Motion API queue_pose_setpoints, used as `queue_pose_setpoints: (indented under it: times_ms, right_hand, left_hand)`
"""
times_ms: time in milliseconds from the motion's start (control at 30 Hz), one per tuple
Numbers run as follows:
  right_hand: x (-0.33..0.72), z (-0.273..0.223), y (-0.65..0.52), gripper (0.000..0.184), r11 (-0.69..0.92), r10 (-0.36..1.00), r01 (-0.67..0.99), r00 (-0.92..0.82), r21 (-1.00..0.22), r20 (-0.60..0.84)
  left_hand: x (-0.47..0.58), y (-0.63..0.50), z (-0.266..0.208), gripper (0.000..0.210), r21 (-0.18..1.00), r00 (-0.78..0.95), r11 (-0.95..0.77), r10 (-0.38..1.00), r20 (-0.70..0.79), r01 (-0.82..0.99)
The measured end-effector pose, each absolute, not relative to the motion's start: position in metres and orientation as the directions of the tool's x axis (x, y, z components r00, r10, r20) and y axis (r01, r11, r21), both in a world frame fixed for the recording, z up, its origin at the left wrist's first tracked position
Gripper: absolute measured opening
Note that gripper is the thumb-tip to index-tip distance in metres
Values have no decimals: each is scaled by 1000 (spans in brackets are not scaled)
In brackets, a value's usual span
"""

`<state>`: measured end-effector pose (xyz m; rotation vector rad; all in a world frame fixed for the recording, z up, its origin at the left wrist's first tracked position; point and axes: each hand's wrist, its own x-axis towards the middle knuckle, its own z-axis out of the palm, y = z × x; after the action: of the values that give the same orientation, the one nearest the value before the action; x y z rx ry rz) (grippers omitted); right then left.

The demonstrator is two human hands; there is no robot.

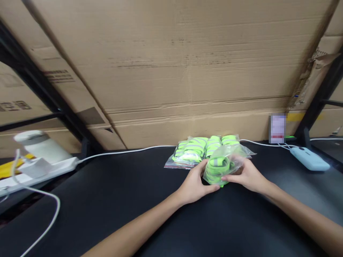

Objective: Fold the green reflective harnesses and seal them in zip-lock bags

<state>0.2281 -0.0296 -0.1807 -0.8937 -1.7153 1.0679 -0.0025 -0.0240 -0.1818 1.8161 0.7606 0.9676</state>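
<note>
A clear plastic bag [217, 170] with a rolled neon-green reflective strap inside is held between my two hands, just above the black tabletop. My left hand [195, 185] curves round its left side, thumb along the bottom edge. On the right, my right hand [248, 175] pinches the bag, thumb in front and the other fingers partly hidden behind the plastic. Close behind lie several more bagged neon-green straps [195, 148] with grey reflective stripes, side by side; the held bag covers part of them.
Cardboard [187, 71] walls the back of the black table [128, 189]. A white cable [128, 151] runs along it. At left are a power strip [61, 166], a white bottle [44, 146] and a looping cord. A light-blue power bank [309, 159] and a phone [278, 129] are at right.
</note>
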Motion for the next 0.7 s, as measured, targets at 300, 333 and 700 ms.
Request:
queue_pose_setpoints:
  times_ms: [300, 333, 700]
  right_hand:
    - [232, -173, -32, 58, 483, 858, 329, -364, -811, 363]
    - [234, -171, -32, 58, 508, 848, 397, -385, -764, 364]
    - [234, -167, -35, 40, 483, 822, 282, -471, -829, 319]
  left_hand:
    - [-4, -25, -181, 53, 828, 480, -483, 819, 313, 284]
    - [-4, -26, -181, 53, 796, 477, -508, 817, 324, 328]
    - [-7, -27, -172, 63, 825, 544, -522, 766, 342, 216]
